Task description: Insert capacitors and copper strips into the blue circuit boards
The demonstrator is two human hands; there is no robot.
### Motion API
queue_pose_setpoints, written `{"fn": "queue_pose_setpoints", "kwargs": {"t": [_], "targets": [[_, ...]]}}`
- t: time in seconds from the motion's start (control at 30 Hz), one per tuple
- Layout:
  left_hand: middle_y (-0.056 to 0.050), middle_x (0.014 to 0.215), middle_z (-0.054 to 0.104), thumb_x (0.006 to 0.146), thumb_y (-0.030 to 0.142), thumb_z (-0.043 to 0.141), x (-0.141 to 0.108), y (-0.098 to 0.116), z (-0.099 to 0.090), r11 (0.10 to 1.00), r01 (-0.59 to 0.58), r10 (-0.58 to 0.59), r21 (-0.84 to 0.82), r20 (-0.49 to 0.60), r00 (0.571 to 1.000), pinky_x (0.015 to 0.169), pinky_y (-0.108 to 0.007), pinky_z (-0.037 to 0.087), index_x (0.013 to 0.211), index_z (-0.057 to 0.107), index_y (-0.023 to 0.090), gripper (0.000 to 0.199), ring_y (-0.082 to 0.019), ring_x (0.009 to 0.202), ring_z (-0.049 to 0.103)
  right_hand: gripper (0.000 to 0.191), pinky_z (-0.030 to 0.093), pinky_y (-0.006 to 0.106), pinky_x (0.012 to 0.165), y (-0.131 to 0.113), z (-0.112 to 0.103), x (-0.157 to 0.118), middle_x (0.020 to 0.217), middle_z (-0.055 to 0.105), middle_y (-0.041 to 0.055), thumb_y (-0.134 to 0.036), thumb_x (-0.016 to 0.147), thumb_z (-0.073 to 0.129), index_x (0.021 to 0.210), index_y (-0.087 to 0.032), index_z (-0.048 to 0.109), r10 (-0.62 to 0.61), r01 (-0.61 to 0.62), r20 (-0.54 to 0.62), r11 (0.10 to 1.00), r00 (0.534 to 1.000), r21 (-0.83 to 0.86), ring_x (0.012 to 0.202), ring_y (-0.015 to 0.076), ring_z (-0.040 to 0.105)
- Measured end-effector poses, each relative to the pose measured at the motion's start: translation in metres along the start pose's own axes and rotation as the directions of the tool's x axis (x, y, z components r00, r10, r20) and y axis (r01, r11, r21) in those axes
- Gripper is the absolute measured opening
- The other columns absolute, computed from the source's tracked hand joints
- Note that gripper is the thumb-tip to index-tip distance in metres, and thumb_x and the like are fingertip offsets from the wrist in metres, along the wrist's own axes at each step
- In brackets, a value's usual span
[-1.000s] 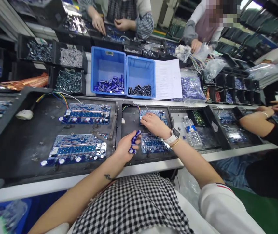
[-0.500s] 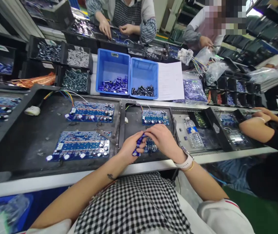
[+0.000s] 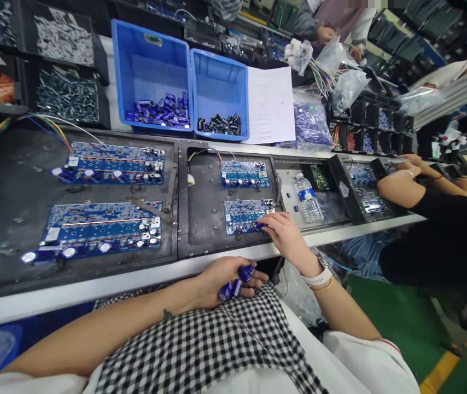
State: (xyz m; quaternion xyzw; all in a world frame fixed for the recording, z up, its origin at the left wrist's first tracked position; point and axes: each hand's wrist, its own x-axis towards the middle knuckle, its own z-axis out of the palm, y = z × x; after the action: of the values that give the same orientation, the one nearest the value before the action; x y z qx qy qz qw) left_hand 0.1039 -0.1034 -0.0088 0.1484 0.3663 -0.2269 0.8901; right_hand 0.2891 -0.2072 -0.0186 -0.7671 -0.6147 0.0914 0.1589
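Note:
Several blue capacitors (image 3: 235, 287) lie in my left hand (image 3: 227, 276), which is palm up with its fingers curled around them, over the checked apron. My right hand (image 3: 283, 236) pinches one blue capacitor (image 3: 260, 225) at the lower right edge of the near small circuit board (image 3: 244, 217). Whether its leads are in the board is hidden by my fingers. Above it, the far small circuit board (image 3: 245, 175) carries a row of capacitors along its lower edge. Both boards lie in a black tray (image 3: 200, 219).
Two larger boards (image 3: 106, 227) sit in the tray on the left. Behind stand a blue bin with blue capacitors (image 3: 151, 71) and one with black capacitors (image 3: 221, 87), beside paper sheets (image 3: 270, 104). A water bottle (image 3: 309, 198) lies right. A co-worker's arm (image 3: 401, 186) is further right.
My hands have separated. The left has drawn back toward my body with capacitors, while the right has carried one to the near board. The view has shifted, so the bench appears further left.

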Motion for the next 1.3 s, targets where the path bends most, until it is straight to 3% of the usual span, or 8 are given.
{"fn": "queue_pose_setpoints", "kwargs": {"t": [0.17, 0.37, 0.53, 0.67, 0.87, 1.03, 1.17, 1.3], "targets": [[-0.001, 0.062, 0.056, 0.099, 0.026, 0.042, -0.007, 0.007, -0.003, 0.999, -0.051, 0.051, 0.006, 0.007, 0.999, 0.033, -0.010, 0.026, 0.089, 0.056, 0.011, 0.023, -0.005, 0.040, 0.043, 0.017, 0.036, 0.050, 0.109, 0.001, -0.001, 0.003, 0.102, 0.071, 0.0036, -0.013, 0.096, 0.050, 0.106, -0.021, 0.061, -0.025, 0.031, 0.051, 0.993, 0.998, -0.114, 0.098, 0.0203, 0.065], [-0.010, 0.086, 0.066, 0.099, 0.023, 0.045, -0.001, 0.006, -0.007, 0.985, -0.132, 0.134, -0.113, 0.010, 0.991, 0.048, -0.019, 0.052, 0.103, 0.058, 0.008, 0.020, -0.013, 0.066, 0.064, 0.019, 0.039, 0.048, 0.109, 0.004, -0.002, 0.002, 0.104, 0.070, 0.0052, -0.014, 0.097, 0.047, 0.109, -0.021, 0.060, -0.056, 0.061, 0.053, 0.993, 0.997, -0.105, 0.098, 0.0204, 0.064], [-0.010, 0.082, 0.066, 0.101, 0.037, 0.039, 0.003, 0.006, -0.008, 0.995, -0.034, 0.041, -0.099, 0.066, 0.997, 0.033, -0.013, 0.037, 0.095, 0.058, 0.008, 0.035, -0.010, 0.054, 0.059, 0.022, 0.038, 0.050, 0.110, 0.005, 0.002, 0.000, 0.105, 0.070, 0.0060, -0.014, 0.097, 0.043, 0.111, -0.021, 0.059, -0.098, 0.108, 0.068, 0.979, 0.993, -0.174, 0.098, 0.0207, 0.064], [-0.007, 0.081, 0.062, 0.100, 0.037, 0.042, 0.000, 0.008, -0.006, 0.990, -0.102, 0.102, -0.096, -0.010, 0.995, 0.034, -0.014, 0.039, 0.094, 0.057, 0.011, 0.031, -0.010, 0.055, 0.059, 0.027, 0.031, 0.053, 0.116, 0.003, 0.002, -0.003, 0.110, 0.070, 0.0078, -0.014, 0.098, 0.043, 0.120, -0.019, 0.058, -0.181, 0.193, 0.078, 0.963, 0.980, -0.186, 0.102, 0.0203, 0.065], [-0.001, 0.076, 0.053, 0.097, 0.031, 0.051, -0.003, 0.007, -0.004, 0.970, -0.203, 0.208, -0.132, 0.026, 0.978, 0.032, -0.011, 0.031, 0.094, 0.056, 0.014, 0.018, -0.007, 0.051, 0.053, 0.026, 0.037, 0.046, 0.114, -0.030, -0.012, 0.000, 0.115, 0.071, 0.0031, -0.029, 0.097, 0.054, 0.122, -0.024, 0.057, -0.178, 0.168, 0.051, 0.973, 0.983, 0.158, 0.109, 0.0169, 0.064], [-0.010, 0.089, 0.062, 0.095, 0.022, 0.046, -0.004, 0.004, -0.008, 0.975, -0.156, 0.160, -0.157, 0.015, 0.987, 0.058, -0.027, 0.058, 0.106, 0.057, 0.010, 0.020, -0.016, 0.071, 0.065, 0.016, 0.033, 0.054, 0.114, -0.029, 0.002, 0.012, 0.103, 0.072, 0.0043, -0.020, 0.097, 0.050, 0.107, -0.023, 0.063, -0.093, 0.093, 0.033, 0.996, 0.995, 0.002, 0.098, 0.0189, 0.066], [-0.014, 0.094, 0.066, 0.092, 0.017, 0.042, -0.008, 0.005, -0.009, 0.974, -0.124, 0.124, -0.189, -0.010, 0.992, 0.075, -0.033, 0.059, 0.111, 0.053, 0.010, 0.023, -0.020, 0.080, 0.068, 0.021, 0.037, 0.053, 0.112, -0.017, 0.015, 0.018, 0.103, 0.071, 0.0044, -0.014, 0.095, 0.049, 0.108, -0.023, 0.062, -0.109, 0.112, 0.065, 0.993, 0.992, -0.033, 0.097, 0.0196, 0.066], [-0.012, 0.087, 0.065, 0.094, 0.020, 0.040, -0.013, 0.008, -0.009, 0.979, -0.109, 0.119, -0.171, 0.049, 0.992, 0.067, -0.030, 0.058, 0.107, 0.054, 0.009, 0.023, -0.018, 0.075, 0.067, 0.021, 0.042, 0.050, 0.109, -0.016, 0.016, 0.018, 0.102, 0.071, 0.0052, -0.014, 0.096, 0.047, 0.108, -0.022, 0.062, -0.132, 0.135, 0.063, 0.990, 0.989, -0.042, 0.094, 0.0199, 0.066]]}}
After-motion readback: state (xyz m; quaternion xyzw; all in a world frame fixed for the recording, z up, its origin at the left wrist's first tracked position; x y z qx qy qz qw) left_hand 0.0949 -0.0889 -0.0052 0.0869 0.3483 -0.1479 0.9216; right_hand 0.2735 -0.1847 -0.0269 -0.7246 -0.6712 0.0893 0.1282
